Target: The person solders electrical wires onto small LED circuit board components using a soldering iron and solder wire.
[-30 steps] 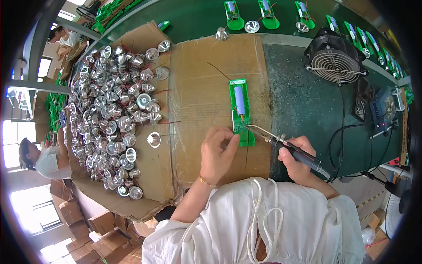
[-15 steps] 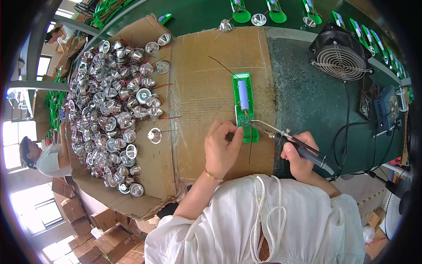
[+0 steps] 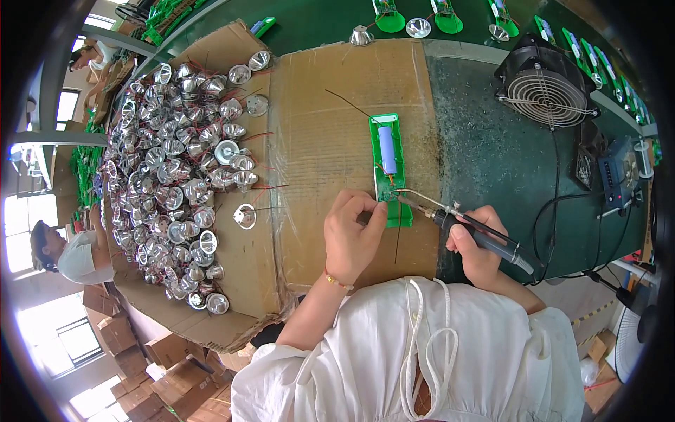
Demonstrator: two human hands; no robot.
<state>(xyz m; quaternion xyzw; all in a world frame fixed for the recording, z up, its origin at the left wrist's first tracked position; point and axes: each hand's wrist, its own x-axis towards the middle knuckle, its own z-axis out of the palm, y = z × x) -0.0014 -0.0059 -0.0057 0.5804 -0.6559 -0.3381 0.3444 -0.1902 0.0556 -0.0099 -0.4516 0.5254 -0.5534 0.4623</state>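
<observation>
In front of me a green plastic housing (image 3: 399, 144) lies lengthwise on brown cardboard, with a purple cylindrical battery (image 3: 387, 149) inside. A small circuit board (image 3: 387, 191) sits in its nearer half. My left hand (image 3: 351, 232) is closed in a pinch at the housing's left edge beside the board; what is between the fingertips is hidden. My right hand (image 3: 479, 250) grips a soldering iron (image 3: 485, 243) with a thin metal feed tube (image 3: 425, 197) along it. Tube end and iron tip point at the board. A dark wire (image 3: 398, 235) hangs over the near end.
On the left, a cardboard box (image 3: 242, 295) holds a heap of silver reflector cups (image 3: 172, 169) with wires. A metal-grilled fan (image 3: 545, 95) and a blue control unit (image 3: 622, 172) with cables stand right. More green housings (image 3: 446, 21) line the far side.
The iron and its feed tube have shifted slightly left over the board. My left hand keeps its pinch with hardly any movement, and the view has shifted a little.
</observation>
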